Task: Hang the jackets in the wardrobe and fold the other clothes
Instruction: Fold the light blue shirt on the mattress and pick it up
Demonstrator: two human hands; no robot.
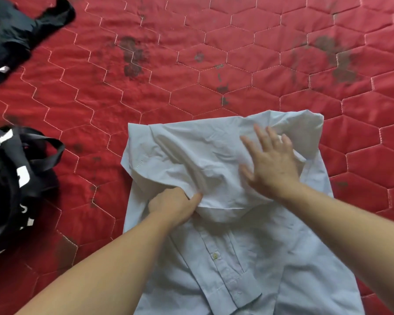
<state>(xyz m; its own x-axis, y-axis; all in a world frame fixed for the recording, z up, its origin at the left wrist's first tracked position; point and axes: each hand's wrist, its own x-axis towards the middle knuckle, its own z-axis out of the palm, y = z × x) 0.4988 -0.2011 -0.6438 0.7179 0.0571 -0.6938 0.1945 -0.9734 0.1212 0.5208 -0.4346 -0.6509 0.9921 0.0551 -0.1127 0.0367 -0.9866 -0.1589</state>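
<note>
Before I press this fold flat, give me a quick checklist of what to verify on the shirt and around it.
1. Left hand has a grip on the folded edge: ok, fingers pinch the fabric.
2. Right hand flat on the folded part: ok, palm down, fingers spread.
3. Light blue shirt lies flat on the red quilt: not ok, the folded part is bunched and wrinkled.
4. Button placket straight: ok, it runs in one line.
5. Space around the shirt: ok, the black clothes at left lie apart from it.
6. Far sleeve tucked in: cannot tell, hidden under the fold.
</note>
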